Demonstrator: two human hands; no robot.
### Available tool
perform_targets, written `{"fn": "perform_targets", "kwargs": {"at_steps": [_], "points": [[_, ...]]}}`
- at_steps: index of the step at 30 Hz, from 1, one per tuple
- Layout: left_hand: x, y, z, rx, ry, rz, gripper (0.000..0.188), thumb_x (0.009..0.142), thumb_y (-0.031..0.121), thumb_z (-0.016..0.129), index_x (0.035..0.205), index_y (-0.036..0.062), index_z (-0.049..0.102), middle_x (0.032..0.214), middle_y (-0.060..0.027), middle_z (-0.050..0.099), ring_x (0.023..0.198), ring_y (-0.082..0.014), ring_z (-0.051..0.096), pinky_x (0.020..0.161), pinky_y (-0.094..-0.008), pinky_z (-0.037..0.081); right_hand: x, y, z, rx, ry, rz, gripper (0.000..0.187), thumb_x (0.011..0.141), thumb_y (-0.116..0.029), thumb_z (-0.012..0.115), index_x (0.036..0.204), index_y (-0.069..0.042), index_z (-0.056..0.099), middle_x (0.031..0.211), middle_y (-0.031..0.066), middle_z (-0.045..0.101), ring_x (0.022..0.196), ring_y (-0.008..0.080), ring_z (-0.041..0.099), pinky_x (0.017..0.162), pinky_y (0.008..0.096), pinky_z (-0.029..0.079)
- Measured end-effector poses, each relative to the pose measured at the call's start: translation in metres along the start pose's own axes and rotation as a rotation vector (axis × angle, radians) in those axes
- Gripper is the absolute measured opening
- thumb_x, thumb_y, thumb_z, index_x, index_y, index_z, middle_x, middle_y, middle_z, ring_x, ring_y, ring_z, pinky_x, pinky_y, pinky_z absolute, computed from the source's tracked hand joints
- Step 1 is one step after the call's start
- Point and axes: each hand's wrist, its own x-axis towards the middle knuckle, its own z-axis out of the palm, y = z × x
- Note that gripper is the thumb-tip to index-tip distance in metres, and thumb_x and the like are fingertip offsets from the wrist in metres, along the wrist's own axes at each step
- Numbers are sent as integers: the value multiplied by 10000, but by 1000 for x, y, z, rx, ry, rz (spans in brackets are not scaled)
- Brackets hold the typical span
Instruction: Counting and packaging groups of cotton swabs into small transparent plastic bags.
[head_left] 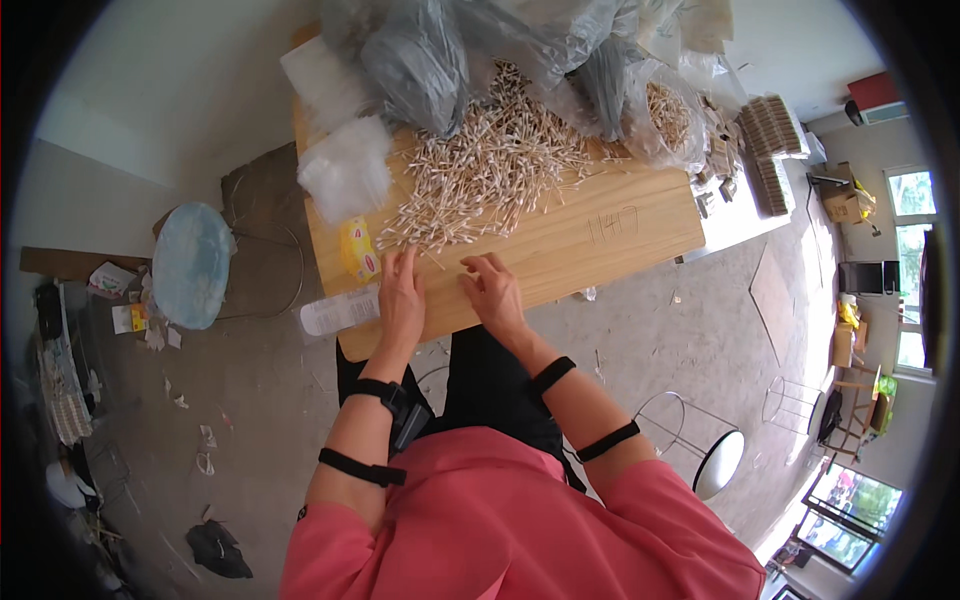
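A large loose heap of cotton swabs with pale sticks covers the far part of the wooden table. At the heap's near edge is my left hand, its fingers stretched toward the closest swabs and slightly apart; no swab shows in it. My right hand hovers over the bare wood to the right, fingers bent and apart, with nothing visible between them. A yellow packet lies just left of my left hand. Below that packet, a clear printed plastic sleeve reaches over the table's left edge.
Stacked clear plastic bags lie at the table's left. Grey plastic bags stand behind the heap, beside a clear bag of swabs. Bundled packs sit at the far right. A blue round stool stands left; another stool stands right.
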Motion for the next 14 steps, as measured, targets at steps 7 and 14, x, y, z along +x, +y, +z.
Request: {"fn": "perform_targets", "kwargs": {"at_steps": [7, 14], "points": [[-26, 1, 0, 31, -150, 10, 376, 848, -17, 612, 1213, 29, 535, 1125, -166, 518, 1022, -392, 569, 831, -465, 491, 16, -7, 10, -173, -145, -132, 199, 869, -163, 659, 1056, -97, 644, 992, 139, 613, 857, 382, 641, 701, 457, 527], [-28, 25, -3, 83, -86, -125, 467, 848, 71, 672, 1276, 56, 487, 1236, -188, 498, 1114, -407, 552, 874, -458, 496, 10, -1, 6, 0, -97, -40, 200, 863, -155, 654, 1044, -69, 656, 977, 146, 632, 851, 363, 649, 707, 438, 530]]}}
